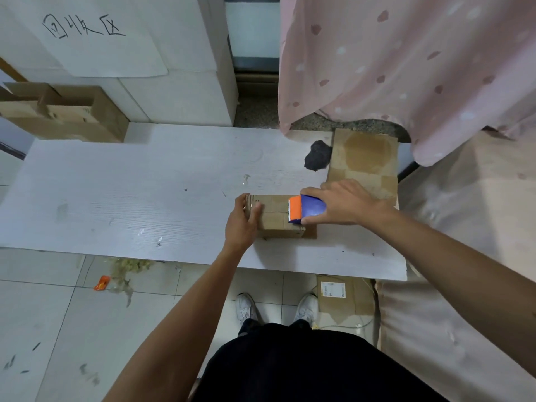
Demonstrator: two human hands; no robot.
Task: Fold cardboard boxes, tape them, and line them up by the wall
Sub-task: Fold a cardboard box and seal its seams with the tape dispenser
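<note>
Forearms [185, 300] converge: left hand [242, 220] clasps the small brown cardboard box [275, 224], between the hands on the white tabletop [116, 198]; right hand [345, 203] grips the blue-and-orange plastic tape dispenser [307, 210] atop it. Draw straight along the seam [275, 211].

A small cardboard box [278, 223] sits on the white tabletop [116, 198]. The left hand [242, 224] grips its 9 o'clock end; the right hand [345, 204] holds a blue-and-orange tape dispenser [307, 210] against its 3 o'clock end. A flat cardboard sheet [365, 161] lies at the box's 1 o'clock.
</note>
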